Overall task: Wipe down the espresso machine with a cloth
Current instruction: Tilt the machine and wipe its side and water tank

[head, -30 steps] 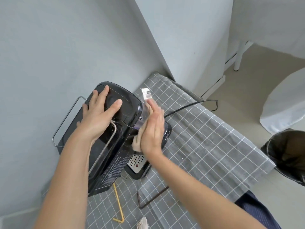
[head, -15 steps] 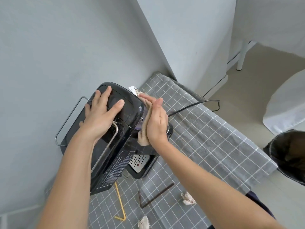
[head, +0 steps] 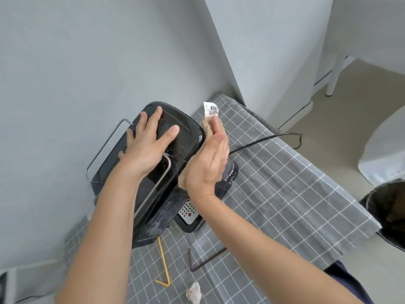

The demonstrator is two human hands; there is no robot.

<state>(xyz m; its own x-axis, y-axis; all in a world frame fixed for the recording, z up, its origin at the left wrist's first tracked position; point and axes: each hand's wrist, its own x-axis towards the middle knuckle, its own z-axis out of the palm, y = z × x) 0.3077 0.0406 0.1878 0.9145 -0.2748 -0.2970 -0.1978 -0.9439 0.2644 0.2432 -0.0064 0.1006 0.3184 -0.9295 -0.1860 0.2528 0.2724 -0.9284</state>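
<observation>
Black espresso machine (head: 153, 172) sits on the checked tablecloth (head: 285, 194) by the wall; my left hand (head: 149, 148) lies flat on top, bracing. Right hand (head: 210, 163) presses the tan cloth (head: 208, 128) flat against its side, fingers straight, probably not gripping. I'd keep firm, even strokes.

A grey checked cloth (head: 285, 194) is covering the desk, carrying a bent yellow straw (head: 163, 263), a bent brown straw (head: 206, 258) and a crumpled paper scrap (head: 194, 292) (near edge); a black bin (head: 390, 211) is standing alongside.
</observation>
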